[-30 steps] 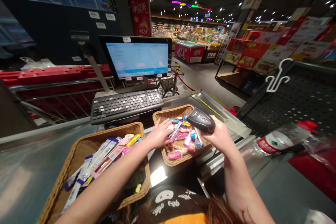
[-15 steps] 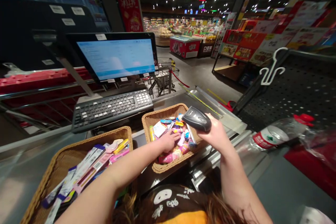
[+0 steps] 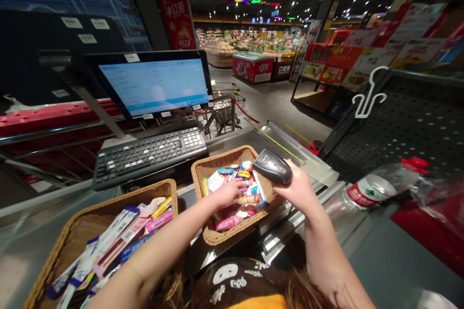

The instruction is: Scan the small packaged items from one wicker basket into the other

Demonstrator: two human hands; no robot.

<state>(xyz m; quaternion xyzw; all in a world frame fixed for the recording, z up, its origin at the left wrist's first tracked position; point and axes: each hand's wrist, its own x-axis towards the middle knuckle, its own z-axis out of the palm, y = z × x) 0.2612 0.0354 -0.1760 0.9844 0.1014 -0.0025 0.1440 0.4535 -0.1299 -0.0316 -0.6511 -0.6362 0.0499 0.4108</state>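
The right hand (image 3: 299, 187) is clamped around a dark grey plastic handheld barcode scanner (image 3: 271, 166), just above a woven wicker basket (image 3: 221, 159) of small pink and multicoloured packaged goods (image 3: 250, 200). The left hand (image 3: 228, 193) lies among them, its grip unclear. Beside that basket, a second wicker basket (image 3: 119, 203) holds long, flat packets (image 3: 108, 241).

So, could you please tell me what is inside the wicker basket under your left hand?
The wicker basket holds small pink, yellow and blue packaged items, including a pink tube. Whatever lies directly beneath the left hand is covered, and the basket's bottom cannot be seen.
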